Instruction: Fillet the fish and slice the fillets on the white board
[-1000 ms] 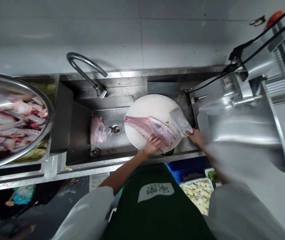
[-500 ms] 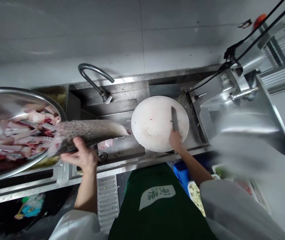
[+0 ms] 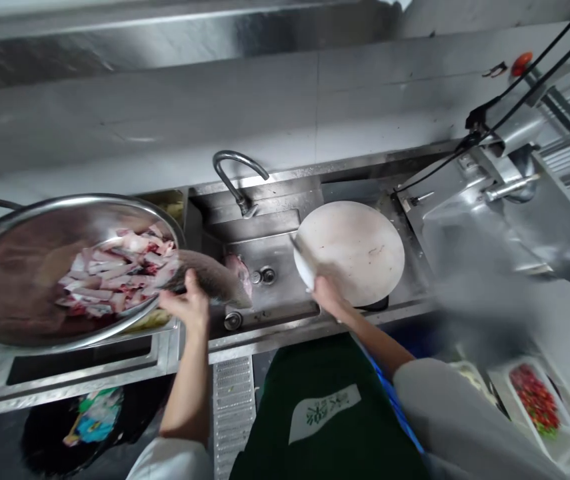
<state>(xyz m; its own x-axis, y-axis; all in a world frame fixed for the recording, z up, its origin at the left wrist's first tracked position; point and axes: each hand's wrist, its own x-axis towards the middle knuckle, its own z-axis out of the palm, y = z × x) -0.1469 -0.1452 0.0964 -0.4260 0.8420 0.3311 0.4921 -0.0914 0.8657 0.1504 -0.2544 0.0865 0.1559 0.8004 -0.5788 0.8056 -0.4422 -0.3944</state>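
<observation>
A large grey, scaly piece of fish (image 3: 215,277) is gripped by my left hand (image 3: 189,303), its far end over the rim of a big steel bowl (image 3: 25,267) and its tail end above the sink. Inside the bowl lie many pale, bloody fish pieces (image 3: 115,273). My right hand (image 3: 327,293) is closed round the handle of a knife (image 3: 305,253). That blade, smeared by motion, is over the left part of a round white cutting board (image 3: 355,247), which is marked with small dark bits.
A steel sink (image 3: 275,247) with a curved faucet (image 3: 239,173) lies between bowl and board; a fish scrap (image 3: 239,273) rests in it. A steel machine (image 3: 505,193) stands at right. Below are a tub of chopped red peppers (image 3: 535,400) and a black bin (image 3: 49,427).
The knife has swung from the board's right side to its left. My left hand still holds the fish, whose tail end now tilts lower over the sink. The camera view has shifted left.
</observation>
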